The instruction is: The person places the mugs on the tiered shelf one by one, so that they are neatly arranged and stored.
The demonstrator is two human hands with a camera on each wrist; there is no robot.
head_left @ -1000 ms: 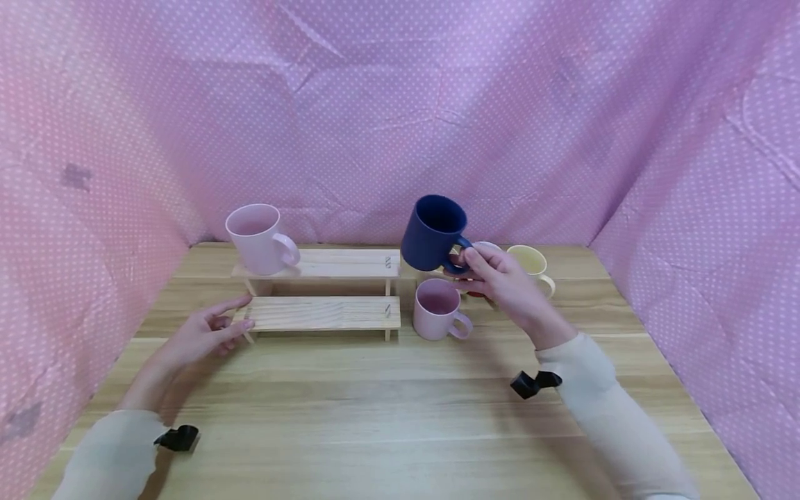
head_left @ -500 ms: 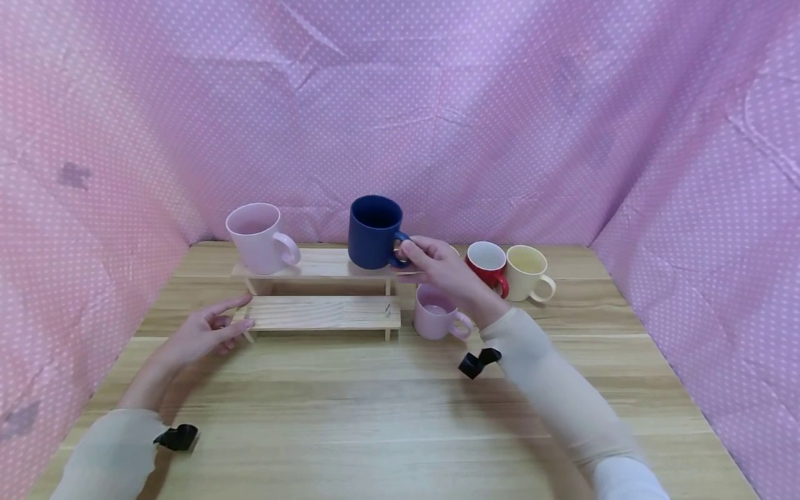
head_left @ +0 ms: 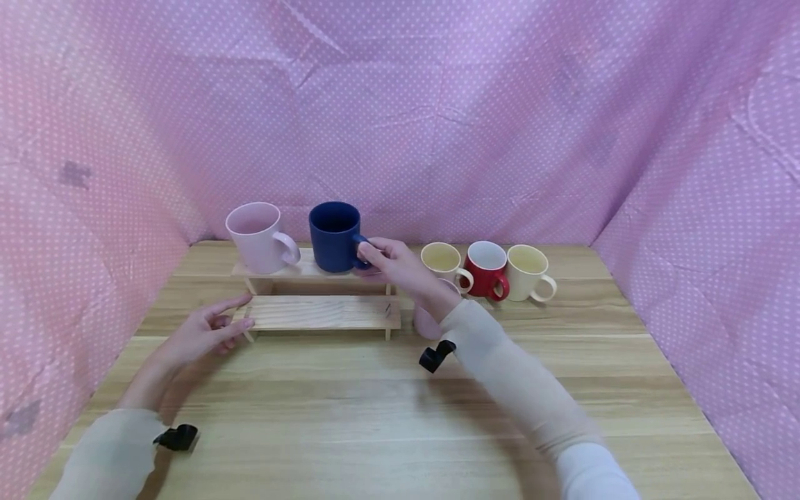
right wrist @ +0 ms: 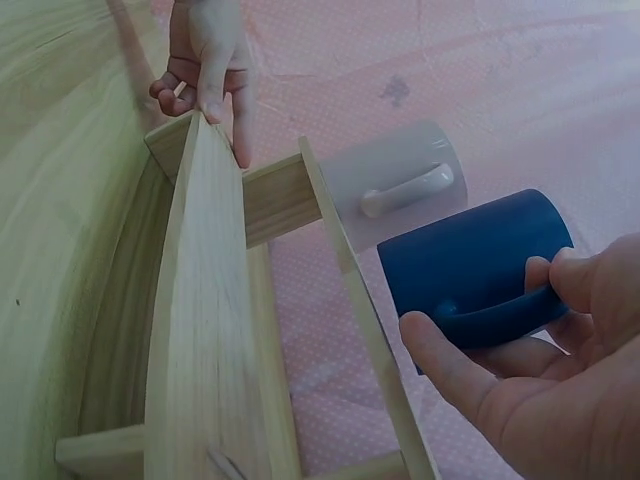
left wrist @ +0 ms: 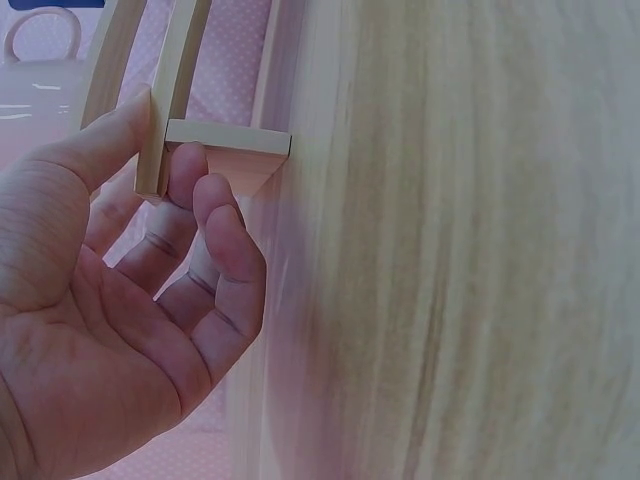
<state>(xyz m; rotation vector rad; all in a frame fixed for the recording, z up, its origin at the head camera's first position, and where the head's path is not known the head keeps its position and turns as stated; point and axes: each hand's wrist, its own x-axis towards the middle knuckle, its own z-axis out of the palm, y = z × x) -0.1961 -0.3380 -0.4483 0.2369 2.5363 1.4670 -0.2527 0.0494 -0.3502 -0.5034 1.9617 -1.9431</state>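
Observation:
A two-tier wooden shelf rack [head_left: 325,312] stands on the table. My left hand [head_left: 203,330] pinches the left end of its lower board between thumb and fingers, as the left wrist view [left wrist: 150,160] of that board also shows. By its handle my right hand [head_left: 400,267] holds a navy blue mug [head_left: 334,239], upright at the upper board. Whether the mug's base touches that board I cannot tell. To its left a pale pink mug [head_left: 256,239] sits on the upper board, handle to the right. In the right wrist view the blue mug [right wrist: 470,265] appears beside the pink one.
Right of the rack stand a cream mug with yellow inside [head_left: 440,258], a red mug [head_left: 484,274] and another cream mug [head_left: 525,274]. A second pink mug [head_left: 427,323] is partly hidden behind my right wrist. Pink dotted cloth [head_left: 400,139] surrounds the wooden table [head_left: 325,417].
My right hand has carried the blue mug leftward from above the pink mug on the table to the middle of the upper board. The left hand has stayed at the rack's end.

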